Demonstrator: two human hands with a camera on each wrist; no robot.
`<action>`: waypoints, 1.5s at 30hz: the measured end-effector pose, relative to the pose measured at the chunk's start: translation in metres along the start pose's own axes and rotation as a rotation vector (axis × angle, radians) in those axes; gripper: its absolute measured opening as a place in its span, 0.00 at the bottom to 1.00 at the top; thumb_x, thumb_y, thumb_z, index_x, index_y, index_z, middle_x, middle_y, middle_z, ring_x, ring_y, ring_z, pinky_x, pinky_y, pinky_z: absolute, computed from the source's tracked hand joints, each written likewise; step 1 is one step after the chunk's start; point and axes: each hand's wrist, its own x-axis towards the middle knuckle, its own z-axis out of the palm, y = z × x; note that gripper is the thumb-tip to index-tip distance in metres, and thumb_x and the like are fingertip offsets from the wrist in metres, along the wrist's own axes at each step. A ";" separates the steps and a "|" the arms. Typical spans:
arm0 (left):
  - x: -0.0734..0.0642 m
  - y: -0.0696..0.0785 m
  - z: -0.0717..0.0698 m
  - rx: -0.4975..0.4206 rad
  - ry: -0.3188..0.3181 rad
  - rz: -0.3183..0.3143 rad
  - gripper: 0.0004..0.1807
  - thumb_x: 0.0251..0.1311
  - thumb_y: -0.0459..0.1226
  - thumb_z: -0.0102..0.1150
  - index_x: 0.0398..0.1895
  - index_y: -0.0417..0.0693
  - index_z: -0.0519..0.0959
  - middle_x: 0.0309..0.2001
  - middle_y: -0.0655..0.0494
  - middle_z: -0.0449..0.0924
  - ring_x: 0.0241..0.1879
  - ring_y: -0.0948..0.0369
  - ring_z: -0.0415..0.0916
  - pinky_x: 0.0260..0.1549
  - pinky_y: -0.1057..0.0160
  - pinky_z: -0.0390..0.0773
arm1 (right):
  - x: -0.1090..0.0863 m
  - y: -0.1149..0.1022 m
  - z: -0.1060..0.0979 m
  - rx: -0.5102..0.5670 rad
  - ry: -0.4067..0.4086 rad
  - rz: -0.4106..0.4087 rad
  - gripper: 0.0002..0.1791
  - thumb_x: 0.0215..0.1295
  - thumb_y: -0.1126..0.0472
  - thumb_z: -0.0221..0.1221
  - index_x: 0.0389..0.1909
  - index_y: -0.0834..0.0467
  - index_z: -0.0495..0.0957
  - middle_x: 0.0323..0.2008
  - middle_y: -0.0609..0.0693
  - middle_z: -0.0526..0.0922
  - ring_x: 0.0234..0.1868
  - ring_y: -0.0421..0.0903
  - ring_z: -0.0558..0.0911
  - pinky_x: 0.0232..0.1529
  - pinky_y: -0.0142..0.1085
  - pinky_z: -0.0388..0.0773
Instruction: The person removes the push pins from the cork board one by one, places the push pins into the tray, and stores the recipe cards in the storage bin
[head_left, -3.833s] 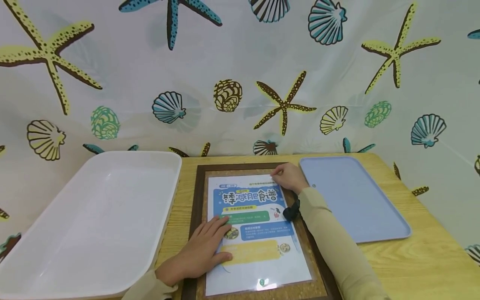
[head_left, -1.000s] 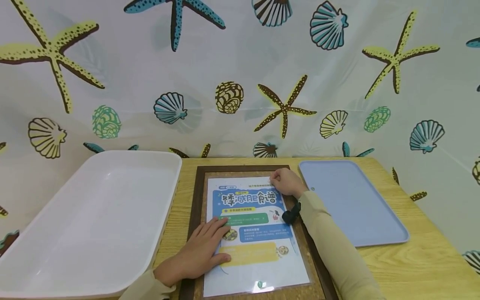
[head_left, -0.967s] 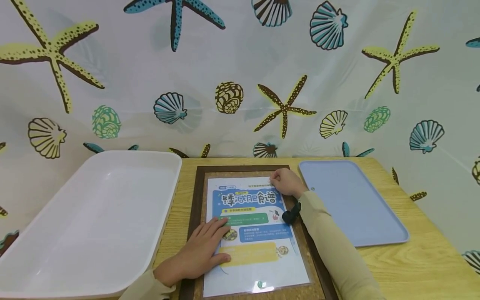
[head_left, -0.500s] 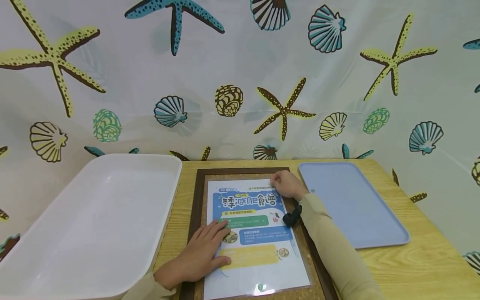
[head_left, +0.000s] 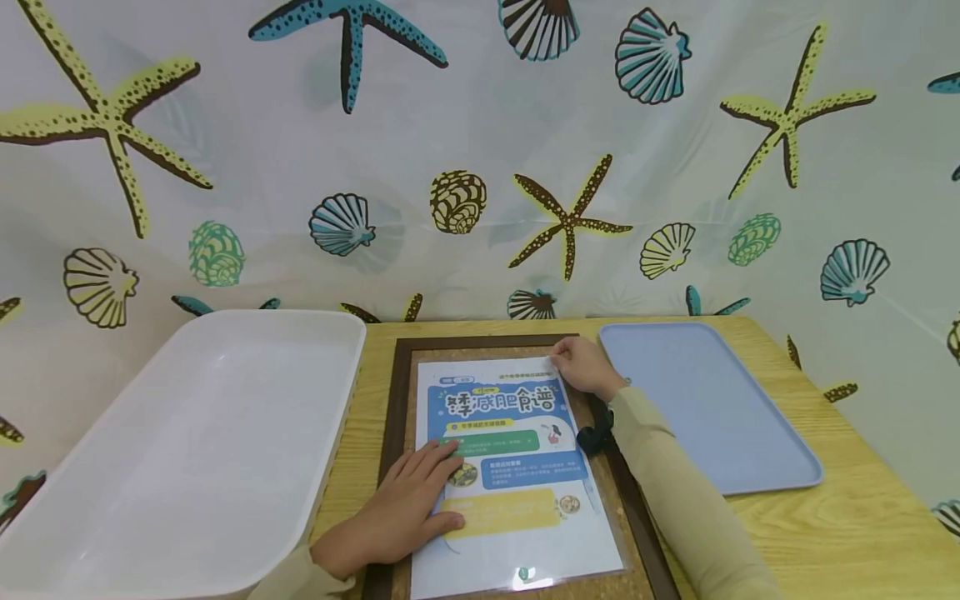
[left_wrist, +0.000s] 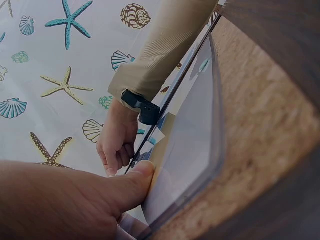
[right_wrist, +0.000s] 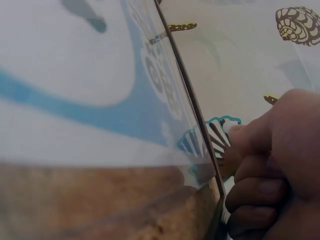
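A laminated poster point(head_left: 517, 542) with Chinese lettering lies on a brown-framed cork board point(head_left: 641, 575). My left hand point(head_left: 401, 504) rests flat across the poster's left edge, fingers spread; its thumb point(left_wrist: 132, 182) presses on the plastic in the left wrist view. At the poster's top right corner is my right hand point(head_left: 585, 364), its fingers curled and its thumb and index finger together. The right wrist view has a small whitish piece point(right_wrist: 230, 124) at those fingertips, its kind unclear. A green tack point(head_left: 523, 573) sits near the poster's bottom edge. The hand covers the top right corner.
A large white tray point(head_left: 225, 450) stands on the left of the wooden table point(head_left: 840, 533). To the right lies a shallow blue tray point(head_left: 720, 408), with a small green spot point(head_left: 627, 381) beside the right sleeve. A curtain point(head_left: 420, 125) with shells and starfish hangs behind.
My right hand stays at the top right corner through the earlier frames, and now has shifted slightly to the right. The left hand keeps its place on the poster.
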 end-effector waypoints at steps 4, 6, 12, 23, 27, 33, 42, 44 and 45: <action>-0.001 0.000 0.002 0.000 0.002 0.007 0.36 0.64 0.51 0.57 0.68 0.39 0.62 0.73 0.41 0.54 0.73 0.39 0.47 0.66 0.32 0.47 | -0.001 0.004 0.000 0.025 0.002 0.031 0.11 0.68 0.64 0.54 0.42 0.68 0.79 0.36 0.58 0.82 0.34 0.48 0.77 0.39 0.38 0.76; -0.001 0.000 0.003 0.005 0.004 0.013 0.36 0.64 0.51 0.56 0.68 0.39 0.62 0.73 0.41 0.54 0.73 0.39 0.47 0.66 0.32 0.47 | -0.001 0.007 -0.002 0.046 0.004 0.050 0.11 0.68 0.64 0.54 0.42 0.68 0.79 0.36 0.58 0.81 0.34 0.48 0.77 0.38 0.37 0.75; 0.002 0.000 0.001 0.022 0.010 0.024 0.36 0.65 0.51 0.56 0.68 0.39 0.62 0.73 0.41 0.54 0.73 0.39 0.47 0.66 0.32 0.48 | -0.006 0.015 -0.008 0.090 0.024 0.072 0.11 0.69 0.62 0.55 0.40 0.67 0.79 0.33 0.56 0.80 0.31 0.46 0.74 0.31 0.33 0.70; -0.001 -0.001 0.003 0.002 0.002 0.023 0.36 0.64 0.51 0.56 0.68 0.39 0.62 0.73 0.41 0.54 0.73 0.38 0.47 0.66 0.31 0.48 | -0.012 0.016 -0.009 0.091 0.005 0.064 0.10 0.69 0.63 0.55 0.37 0.68 0.80 0.30 0.55 0.79 0.27 0.44 0.72 0.29 0.32 0.69; 0.000 -0.002 0.003 0.016 0.011 0.024 0.36 0.64 0.51 0.56 0.68 0.39 0.62 0.73 0.41 0.54 0.72 0.38 0.48 0.66 0.32 0.48 | -0.014 0.019 -0.015 0.065 0.003 0.027 0.11 0.70 0.63 0.54 0.38 0.68 0.80 0.29 0.54 0.78 0.26 0.44 0.70 0.28 0.33 0.67; 0.003 -0.001 0.002 0.021 0.014 0.032 0.36 0.65 0.52 0.55 0.68 0.39 0.62 0.73 0.41 0.53 0.73 0.39 0.47 0.66 0.32 0.47 | -0.016 0.027 -0.027 0.050 0.003 0.006 0.12 0.70 0.64 0.53 0.40 0.70 0.81 0.29 0.58 0.80 0.26 0.45 0.71 0.31 0.35 0.69; 0.002 0.002 0.001 0.011 0.015 0.017 0.36 0.64 0.51 0.56 0.68 0.39 0.62 0.73 0.41 0.53 0.73 0.39 0.46 0.66 0.32 0.46 | -0.019 0.040 -0.036 0.058 0.002 0.033 0.12 0.69 0.66 0.52 0.37 0.71 0.80 0.23 0.50 0.73 0.21 0.41 0.67 0.25 0.32 0.65; 0.002 0.002 0.002 0.014 0.017 0.011 0.36 0.64 0.51 0.56 0.68 0.40 0.63 0.73 0.42 0.53 0.73 0.39 0.46 0.66 0.32 0.46 | -0.021 0.045 -0.038 0.086 0.003 0.046 0.12 0.69 0.66 0.52 0.39 0.72 0.79 0.22 0.49 0.72 0.19 0.40 0.65 0.24 0.32 0.65; 0.002 0.002 0.002 0.014 0.016 0.008 0.36 0.64 0.51 0.56 0.68 0.40 0.63 0.73 0.42 0.53 0.73 0.39 0.46 0.67 0.32 0.46 | -0.022 0.048 -0.039 0.096 0.002 0.051 0.12 0.69 0.66 0.51 0.39 0.73 0.79 0.21 0.48 0.71 0.19 0.40 0.64 0.24 0.32 0.64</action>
